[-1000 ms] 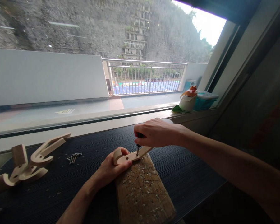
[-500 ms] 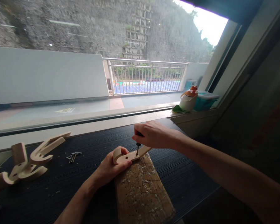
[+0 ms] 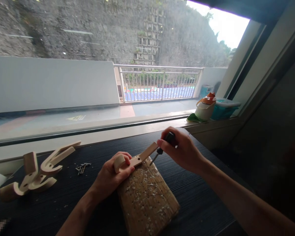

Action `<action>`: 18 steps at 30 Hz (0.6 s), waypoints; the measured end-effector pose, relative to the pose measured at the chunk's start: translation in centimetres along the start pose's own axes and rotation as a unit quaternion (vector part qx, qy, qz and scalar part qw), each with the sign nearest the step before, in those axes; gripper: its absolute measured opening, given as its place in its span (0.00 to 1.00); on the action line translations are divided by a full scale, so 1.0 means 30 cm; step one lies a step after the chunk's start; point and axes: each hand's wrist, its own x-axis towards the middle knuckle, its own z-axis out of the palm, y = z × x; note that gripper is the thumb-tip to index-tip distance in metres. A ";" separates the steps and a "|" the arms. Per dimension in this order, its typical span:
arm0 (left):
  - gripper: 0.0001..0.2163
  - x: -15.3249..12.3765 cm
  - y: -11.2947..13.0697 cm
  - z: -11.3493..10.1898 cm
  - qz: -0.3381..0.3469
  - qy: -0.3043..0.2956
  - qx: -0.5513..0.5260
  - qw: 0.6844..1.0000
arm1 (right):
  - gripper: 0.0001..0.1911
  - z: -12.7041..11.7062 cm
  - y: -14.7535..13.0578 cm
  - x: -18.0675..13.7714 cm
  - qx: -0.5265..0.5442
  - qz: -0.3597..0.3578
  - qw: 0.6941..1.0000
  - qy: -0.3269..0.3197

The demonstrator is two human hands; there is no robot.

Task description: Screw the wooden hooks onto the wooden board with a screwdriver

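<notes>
My left hand [image 3: 115,170] is closed around the curved end of a pale wooden hook [image 3: 137,160], which rests at the far end of a worn wooden board [image 3: 149,200]. A dark hole shows in the hook's flat middle, and its straight arm slants up to the right. In my right hand [image 3: 181,144] is a screwdriver [image 3: 170,138] with a black handle. Its shaft points down to the left, with the tip beside the hook, close to the board's surface. Many small holes and pale chips mark the board.
To the left, several wooden hooks [image 3: 30,178] lie piled on the black table [image 3: 98,203]. A small heap of screws [image 3: 82,168] is between them and my left hand. On the windowsill stand a bottle [image 3: 206,106] with an orange top and a teal box [image 3: 226,108].
My right hand has tilted the screwdriver and drawn its tip out of the hook's hole, away to the right. The hook and board have turned slightly, and the view has shifted a little.
</notes>
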 end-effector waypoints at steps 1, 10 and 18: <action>0.06 0.000 0.004 -0.006 0.020 0.024 0.009 0.999 | 0.10 -0.003 0.014 -0.021 0.040 0.023 0.999 0.005; 0.07 -0.046 0.112 0.002 0.235 0.151 0.105 0.954 | 0.15 0.085 0.163 -0.187 0.407 0.297 0.864 0.020; 0.10 -0.068 0.171 0.008 0.340 0.152 0.151 0.916 | 0.18 0.088 0.175 -0.208 0.438 0.289 0.851 0.015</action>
